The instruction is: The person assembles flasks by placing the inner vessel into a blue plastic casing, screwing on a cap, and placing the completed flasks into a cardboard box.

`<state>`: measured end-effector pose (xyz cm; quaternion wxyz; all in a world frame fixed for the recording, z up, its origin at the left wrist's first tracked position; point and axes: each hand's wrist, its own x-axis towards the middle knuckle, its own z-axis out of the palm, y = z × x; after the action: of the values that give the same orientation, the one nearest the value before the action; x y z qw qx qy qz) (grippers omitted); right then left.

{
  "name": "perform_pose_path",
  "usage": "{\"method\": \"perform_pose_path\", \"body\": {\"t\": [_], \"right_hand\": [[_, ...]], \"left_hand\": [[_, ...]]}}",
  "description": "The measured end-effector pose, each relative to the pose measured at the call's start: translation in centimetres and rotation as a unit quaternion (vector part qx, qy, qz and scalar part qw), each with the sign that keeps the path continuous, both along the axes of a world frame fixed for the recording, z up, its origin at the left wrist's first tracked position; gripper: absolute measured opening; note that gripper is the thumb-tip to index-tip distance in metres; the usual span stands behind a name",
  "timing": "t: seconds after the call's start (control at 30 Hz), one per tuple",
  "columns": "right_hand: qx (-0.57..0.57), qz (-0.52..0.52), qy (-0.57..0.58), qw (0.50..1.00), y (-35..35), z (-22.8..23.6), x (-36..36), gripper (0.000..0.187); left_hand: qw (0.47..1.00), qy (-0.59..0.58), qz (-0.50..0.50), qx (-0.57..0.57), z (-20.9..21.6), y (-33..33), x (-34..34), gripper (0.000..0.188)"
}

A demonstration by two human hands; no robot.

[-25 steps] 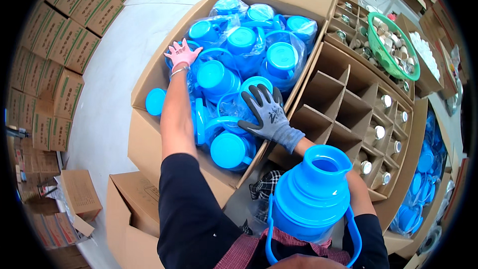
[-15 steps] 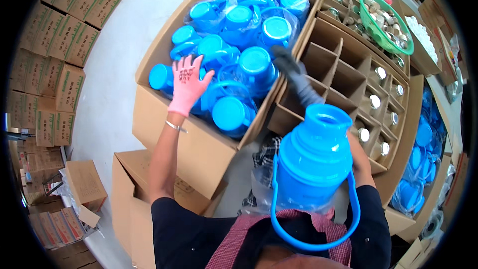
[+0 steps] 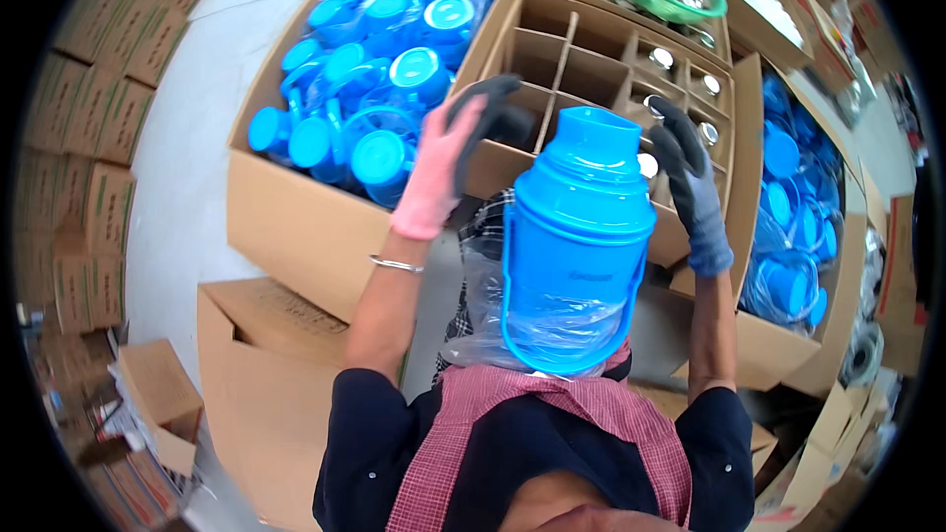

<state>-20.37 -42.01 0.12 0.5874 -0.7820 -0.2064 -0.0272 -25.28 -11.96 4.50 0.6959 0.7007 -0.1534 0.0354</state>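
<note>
A blue thermos flask shell (image 3: 581, 227) stands upright in front of my body, close to the apron. A pouring lip shapes its top, and its carrying handle hangs down against its side. Crumpled clear plastic wrap (image 3: 478, 286) lies around its lower part. My left hand (image 3: 455, 143), in a pink glove with a dark palm, is raised left of the neck, fingers curved and holding nothing. To the right of the flask, my right hand (image 3: 690, 182) in a grey glove is also raised, its fingers bent and apart. No contact with the flask shows for either hand.
At the left stands a carton (image 3: 296, 207) of lidded blue flasks. Ahead, a divided carton (image 3: 581, 34) holds silvery bottle tops in several cells. Behind it sits a green basket (image 3: 650, 2) of small caps. More blue flasks fill a carton (image 3: 778, 360) at the right.
My left hand has moved from above the flask carton toward the flask shell. My right hand has shifted from the divided carton to the flask's right. The handle now hangs closer to the body.
</note>
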Motion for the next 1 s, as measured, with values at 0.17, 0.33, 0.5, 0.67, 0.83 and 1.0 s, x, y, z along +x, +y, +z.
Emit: {"method": "perform_pose_path", "body": {"t": [0.17, 0.33, 0.5, 0.67, 0.83, 1.0], "right_hand": [[-0.002, 0.105, 0.028, 0.994, 3.5, 2.6, -0.8, 0.053], [-0.002, 0.074, 0.003, 0.997, 2.3, 1.0, -0.6, 0.055], [-0.136, 0.059, -0.069, 0.987, -1.8, -1.7, 2.0, 0.051], [0.004, 0.092, 0.016, 0.996, 3.8, 4.2, -1.8, 0.063], [0.096, 0.029, 0.122, 0.987, -1.3, 1.2, 0.5, 0.065], [-0.092, 0.052, 0.115, 0.988, -1.2, 1.7, 0.2, 0.072]], "left_hand": [[0.997, 0.063, 0.008, 0.045, -0.1, -5.1, -0.1, 0.035], [0.997, 0.002, 0.08, 0.013, -2.0, -4.5, -0.3, 0.043], [0.991, 0.117, 0.01, -0.065, -0.8, -1.7, 0.1, 0.042], [0.896, -0.269, 0.142, 0.323, -3.9, -4.8, 0.2, 0.038], [0.995, 0.076, -0.05, -0.032, -3.3, -0.3, 1.4, 0.047], [0.993, 0.084, -0.074, -0.028, -3.6, 0.7, 0.4, 0.049]]}}
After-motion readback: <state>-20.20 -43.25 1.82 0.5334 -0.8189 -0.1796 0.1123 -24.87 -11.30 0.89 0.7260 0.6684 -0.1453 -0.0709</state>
